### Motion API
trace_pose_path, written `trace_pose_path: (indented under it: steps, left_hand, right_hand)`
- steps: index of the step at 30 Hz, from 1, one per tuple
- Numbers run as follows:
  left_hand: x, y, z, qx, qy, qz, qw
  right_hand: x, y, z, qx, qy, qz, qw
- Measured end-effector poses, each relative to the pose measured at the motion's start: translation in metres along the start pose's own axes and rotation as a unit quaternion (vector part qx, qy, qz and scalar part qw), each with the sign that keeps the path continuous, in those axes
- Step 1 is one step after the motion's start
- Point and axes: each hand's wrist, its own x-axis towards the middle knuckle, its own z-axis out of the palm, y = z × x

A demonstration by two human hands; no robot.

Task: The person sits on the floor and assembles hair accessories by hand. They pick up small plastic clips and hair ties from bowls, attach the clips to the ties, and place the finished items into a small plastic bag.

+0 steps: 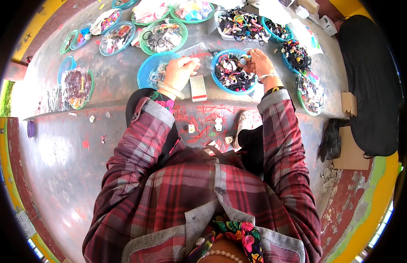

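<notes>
My left hand [180, 73] is closed, fingertips pressed together, over the right rim of a blue basin [144, 74]; what they may hold is too small to make out. Clear plastic packets [158, 73] lie in that basin. My right hand [262, 65] pinches a small dark band with a pale blue round piece [243, 61], just above the right side of another blue basin [213, 74]. Many dark hair ties [234, 76], with some pink and white ones, fill this second basin. Between the basins, below my left hand, stands a small white box with a red edge [198, 89].
More basins of small goods line the grey ledge, including a green one [185, 41] and a white tub of hair ties [221, 35]. Cut paper scraps [191, 128] and red bits litter the floor by my shoe [244, 124]. A long black bag [370, 87] lies at right.
</notes>
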Motion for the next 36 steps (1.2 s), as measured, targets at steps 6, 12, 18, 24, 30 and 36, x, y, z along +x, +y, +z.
trace_pose_path:
  steps: [6, 12, 18, 24, 30, 36]
  left_hand:
    - [0.003, -0.005, 0.003, -0.019, -0.006, -0.017, 1.0]
    - [0.005, -0.01, 0.004, 0.013, -0.026, -0.027, 0.999]
    - [0.006, -0.013, 0.009, 0.147, -0.041, 0.011, 0.988]
    - [0.006, -0.017, 0.016, 0.107, -0.089, -0.013, 0.99]
    - [0.004, -0.01, 0.02, -0.008, -0.108, -0.067, 0.992]
    - [0.004, -0.012, 0.02, 0.007, -0.12, -0.058, 0.991]
  right_hand:
    - [-0.021, -0.022, 0.025, 0.16, -0.15, 0.0, 0.976]
    - [-0.04, -0.026, 0.054, 0.104, -0.164, -0.068, 0.979]
    - [-0.047, -0.011, 0.083, -0.198, -0.031, -0.25, 0.947]
    - [-0.061, -0.017, 0.094, -0.47, 0.005, -0.417, 0.778]
    - [-0.055, -0.011, 0.089, -0.513, 0.006, -0.458, 0.726]
    - [-0.054, -0.009, 0.086, -0.522, 0.001, -0.462, 0.717]
